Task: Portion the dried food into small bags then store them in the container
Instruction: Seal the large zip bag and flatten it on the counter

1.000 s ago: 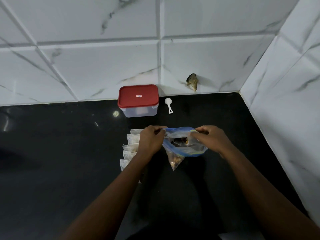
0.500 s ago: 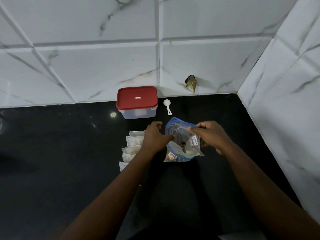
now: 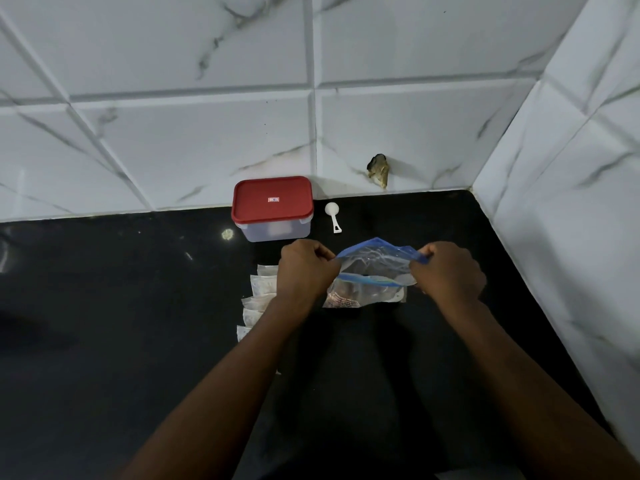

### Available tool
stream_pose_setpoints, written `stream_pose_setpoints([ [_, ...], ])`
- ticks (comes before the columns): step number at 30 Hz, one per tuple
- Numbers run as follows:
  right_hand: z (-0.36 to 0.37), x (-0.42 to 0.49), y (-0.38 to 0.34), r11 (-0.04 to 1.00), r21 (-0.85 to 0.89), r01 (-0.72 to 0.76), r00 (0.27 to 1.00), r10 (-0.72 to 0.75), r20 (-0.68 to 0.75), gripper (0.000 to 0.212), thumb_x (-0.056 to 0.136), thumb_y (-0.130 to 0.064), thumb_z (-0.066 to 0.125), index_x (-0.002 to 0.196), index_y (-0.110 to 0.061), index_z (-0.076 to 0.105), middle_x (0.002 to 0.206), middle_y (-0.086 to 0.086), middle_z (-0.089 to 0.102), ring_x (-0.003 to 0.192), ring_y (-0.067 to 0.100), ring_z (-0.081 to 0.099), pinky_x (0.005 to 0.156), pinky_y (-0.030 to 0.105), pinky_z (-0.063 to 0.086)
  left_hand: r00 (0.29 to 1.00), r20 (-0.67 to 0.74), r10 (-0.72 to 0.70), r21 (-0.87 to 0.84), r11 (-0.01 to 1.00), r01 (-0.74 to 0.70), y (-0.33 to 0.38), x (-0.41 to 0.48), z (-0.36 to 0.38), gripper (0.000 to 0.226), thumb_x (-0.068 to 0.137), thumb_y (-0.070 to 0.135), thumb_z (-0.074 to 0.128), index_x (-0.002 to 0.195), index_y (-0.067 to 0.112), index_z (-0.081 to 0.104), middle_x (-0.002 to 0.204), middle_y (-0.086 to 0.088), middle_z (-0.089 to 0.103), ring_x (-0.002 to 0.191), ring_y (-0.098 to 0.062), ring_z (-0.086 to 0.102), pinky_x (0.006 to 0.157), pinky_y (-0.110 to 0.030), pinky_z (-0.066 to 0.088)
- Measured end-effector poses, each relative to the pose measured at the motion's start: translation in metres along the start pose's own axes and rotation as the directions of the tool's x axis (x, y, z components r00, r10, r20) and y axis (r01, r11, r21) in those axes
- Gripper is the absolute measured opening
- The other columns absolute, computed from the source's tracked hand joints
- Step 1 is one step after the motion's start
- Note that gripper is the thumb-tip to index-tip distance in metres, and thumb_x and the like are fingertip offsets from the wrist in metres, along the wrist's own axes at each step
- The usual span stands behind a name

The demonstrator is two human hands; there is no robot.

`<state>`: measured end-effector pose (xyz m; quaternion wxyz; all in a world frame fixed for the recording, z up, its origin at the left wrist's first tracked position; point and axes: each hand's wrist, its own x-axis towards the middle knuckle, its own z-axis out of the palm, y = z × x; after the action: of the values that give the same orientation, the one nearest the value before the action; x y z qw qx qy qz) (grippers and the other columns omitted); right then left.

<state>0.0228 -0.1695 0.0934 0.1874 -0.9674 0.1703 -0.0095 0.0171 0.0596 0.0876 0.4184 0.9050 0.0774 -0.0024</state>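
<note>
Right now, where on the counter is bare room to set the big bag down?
Bare counter lies left of the small bags and container, and between the right hand and the side wall. Crowded: around the scoop, big bag and left hand.

Zip bag (image 3: pixel 374 268) mouth — bunched before — now pulled wide.

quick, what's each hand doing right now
Left hand: closed, pinching the left end of the zip bag top.
Right hand: closed, pinching the right end.

Glossy black stone counter (image 3: pixel 104 341), polished marble-look tiles (image 3: pixel 173 150), clear crinkly plastic bag (image 3: pixel 374 271)
</note>
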Motion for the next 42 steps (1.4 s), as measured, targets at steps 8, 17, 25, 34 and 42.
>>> stream_pose_setpoints([
  [8, -0.002, 0.000, -0.001, 0.996, 0.073, -0.055, 0.998, 0.056, -0.011, 0.011, 0.092, -0.030, 0.066, 0.098, -0.030, 0.075, 0.082, -0.006, 0.061, 0.074, 0.016, 0.059, 0.064, 0.029, 0.047, 1.000, -0.022, 0.010, 0.065, 0.998, -0.009, -0.002, 0.012, -0.010, 0.005, 0.089, 0.011, 0.073, 0.085, 0.013, 0.075, 0.084, -0.002, 0.075, 0.078, -0.012, 0.073, 0.076, -0.033, 0.064],
  [17, -0.004, 0.004, 0.001, 0.907, 0.390, -0.161, 0.971, 0.074, 0.229, 0.008, 0.092, -0.035, 0.066, 0.088, -0.030, 0.071, 0.064, -0.015, 0.073, 0.061, 0.008, 0.073, 0.078, 0.043, 0.063, 0.993, -0.059, -0.103, -0.087, 0.991, 0.098, -0.020, 0.020, -0.019, 0.005, 0.094, 0.014, 0.072, 0.091, 0.015, 0.075, 0.085, -0.001, 0.075, 0.073, -0.012, 0.075, 0.074, -0.033, 0.065],
  [25, -0.008, -0.005, -0.006, 0.960, 0.277, -0.031, 0.997, 0.010, 0.076, 0.020, 0.086, -0.049, 0.067, 0.099, -0.035, 0.073, 0.090, -0.013, 0.069, 0.084, 0.010, 0.065, 0.078, 0.037, 0.057, 0.995, -0.009, -0.098, -0.235, 0.968, 0.093, -0.020, 0.022, -0.024, 0.010, 0.093, 0.013, 0.074, 0.086, 0.020, 0.073, 0.088, -0.001, 0.076, 0.074, -0.010, 0.074, 0.070, -0.021, 0.061],
  [34, 0.011, -0.012, -0.050, 0.813, 0.028, 0.581, 0.812, -0.582, 0.043, 0.057, 0.076, -0.060, 0.075, 0.127, -0.036, 0.063, 0.121, -0.010, 0.054, 0.115, 0.013, 0.048, 0.092, 0.035, 0.031, 0.978, 0.149, -0.142, -0.573, 0.794, 0.203, -0.018, 0.017, -0.018, 0.012, 0.098, 0.006, 0.064, 0.096, 0.012, 0.074, 0.097, -0.012, 0.077, 0.088, -0.020, 0.076, 0.079, -0.027, 0.063],
  [42, 0.028, -0.012, -0.085, 0.755, 0.060, 0.653, 0.749, -0.656, 0.097, 0.028, 0.088, -0.050, 0.070, 0.113, -0.036, 0.072, 0.104, -0.014, 0.069, 0.102, 0.013, 0.055, 0.092, 0.039, 0.034, 0.986, 0.146, -0.079, -0.641, 0.752, 0.155, -0.030, 0.011, -0.015, 0.018, 0.098, 0.000, 0.059, 0.099, 0.011, 0.074, 0.096, -0.008, 0.077, 0.083, -0.014, 0.074, 0.073, -0.025, 0.060],
])
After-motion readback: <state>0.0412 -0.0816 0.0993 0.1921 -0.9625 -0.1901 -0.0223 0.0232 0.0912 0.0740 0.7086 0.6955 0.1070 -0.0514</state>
